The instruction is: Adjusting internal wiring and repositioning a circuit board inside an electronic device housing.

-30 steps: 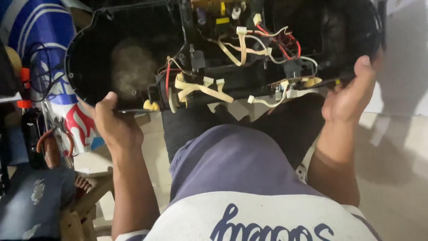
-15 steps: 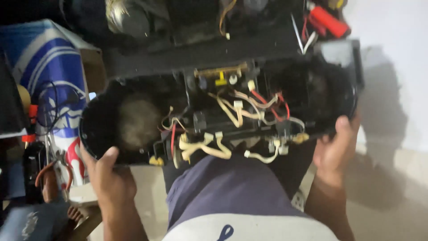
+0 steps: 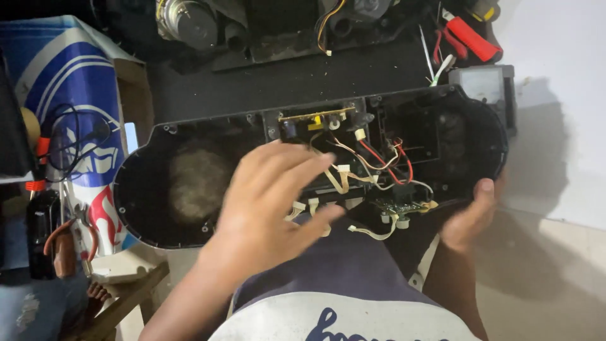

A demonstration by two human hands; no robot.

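Note:
A long black plastic housing (image 3: 151,189) of an opened audio device rests across my lap, its inside facing up. Red, white and yellow wires (image 3: 379,167) and a small circuit board (image 3: 398,207) lie in its middle. My left hand (image 3: 271,202) hovers over the centre with fingers spread, holding nothing, covering part of the wiring. My right hand (image 3: 470,218) grips the housing's lower right edge, thumb on the rim.
A blue and white box (image 3: 69,101) stands at the left with black cables and pliers (image 3: 76,230) against it. Beyond the housing lie a metal motor (image 3: 186,22), red-handled tools (image 3: 470,35) and a small meter (image 3: 483,85). White floor at right.
My left hand let go of the housing's lower left edge and moved over the middle wiring. The housing dropped lower in view; my right hand still holds its right end.

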